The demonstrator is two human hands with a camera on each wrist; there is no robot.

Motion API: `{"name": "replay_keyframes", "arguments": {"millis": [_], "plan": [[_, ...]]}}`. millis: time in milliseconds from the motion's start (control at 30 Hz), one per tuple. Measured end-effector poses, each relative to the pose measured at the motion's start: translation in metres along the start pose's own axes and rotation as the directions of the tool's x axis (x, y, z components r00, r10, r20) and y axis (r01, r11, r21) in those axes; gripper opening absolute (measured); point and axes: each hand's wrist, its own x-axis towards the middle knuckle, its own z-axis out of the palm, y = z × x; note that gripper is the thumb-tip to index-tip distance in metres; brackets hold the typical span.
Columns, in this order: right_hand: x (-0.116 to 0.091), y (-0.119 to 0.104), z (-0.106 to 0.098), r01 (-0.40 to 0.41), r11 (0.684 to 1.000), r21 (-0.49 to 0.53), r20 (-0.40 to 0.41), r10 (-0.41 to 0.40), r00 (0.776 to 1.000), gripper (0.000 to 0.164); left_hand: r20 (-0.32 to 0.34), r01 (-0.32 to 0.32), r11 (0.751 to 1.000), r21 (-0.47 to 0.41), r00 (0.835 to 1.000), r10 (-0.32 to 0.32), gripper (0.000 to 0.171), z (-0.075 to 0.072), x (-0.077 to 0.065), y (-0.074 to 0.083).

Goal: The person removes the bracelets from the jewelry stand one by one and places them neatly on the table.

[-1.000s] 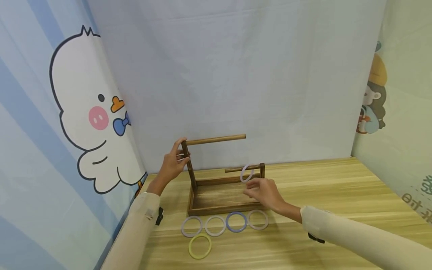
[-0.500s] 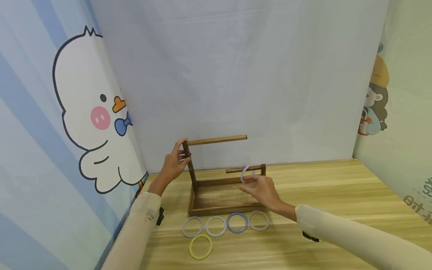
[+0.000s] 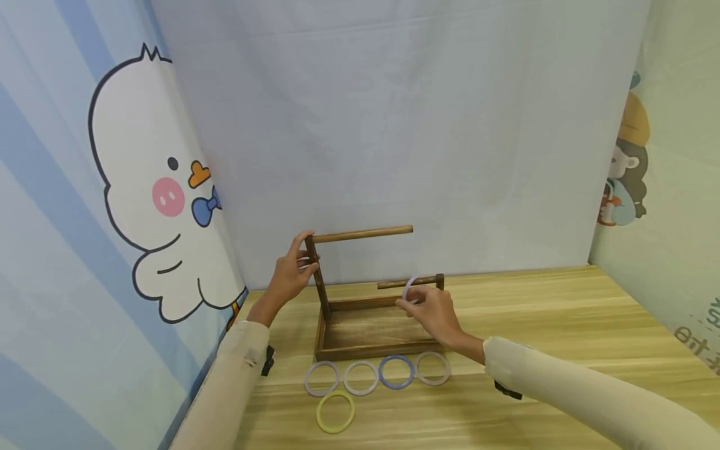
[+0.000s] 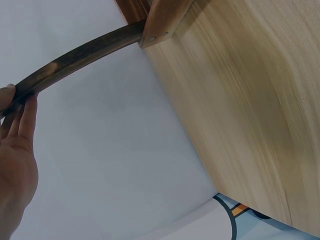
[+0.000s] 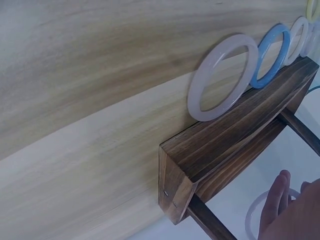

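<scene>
A dark wooden stand [image 3: 382, 350] has a shallow tray base, a tall post [image 3: 319, 284] at the left with a long bar, and a short post at the right with a low bar [image 3: 390, 285]. My left hand [image 3: 288, 275] grips the tall post near its top, thumb and fingers on either side in the left wrist view. My right hand [image 3: 439, 314] pinches a pale purple bangle [image 3: 407, 289], which hangs around the low bar. Fingers hide the bangle's lower part in the head view; the right wrist view shows part of its ring [image 5: 248, 217] behind the fingers.
In front of the stand lie a lilac bangle [image 3: 307, 385], a white bangle [image 3: 361, 394], a blue bangle [image 3: 396, 387] and a pale pink bangle [image 3: 432, 383]. A yellow bangle [image 3: 335, 431] lies nearer. A grey curtain [image 3: 405, 137] hangs behind the wood-grain table [image 3: 534, 319].
My right hand has moved slightly left and up, and its fingers have closed on the hanging bangle, which they stood just below before. My left hand stays on the post.
</scene>
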Motion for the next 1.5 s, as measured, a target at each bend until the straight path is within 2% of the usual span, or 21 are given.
{"name": "replay_keyframes", "arguments": {"millis": [333,567,1133,1500], "plan": [[-0.002,0.001,-0.002,-0.024,0.997,0.079,0.025,0.022,0.999,0.007,0.008,0.010,1.000,-0.020,1.000,-0.010,0.080,0.000,0.002,0.001],[-0.006,0.000,-0.001,-0.056,0.990,0.126,0.061,0.049,0.997,0.010,0.003,-0.018,1.000,-0.025,1.000,0.018,0.079,-0.001,-0.001,0.004],[-0.009,-0.005,0.006,-0.062,0.973,0.223,0.084,0.044,0.995,0.020,0.007,0.000,1.000,-0.013,1.000,0.000,0.079,-0.002,-0.001,0.005],[-0.007,-0.014,0.013,-0.147,0.960,0.239,0.097,0.127,0.987,0.023,0.007,0.000,1.000,-0.018,1.000,0.000,0.081,-0.001,0.000,0.003]]}}
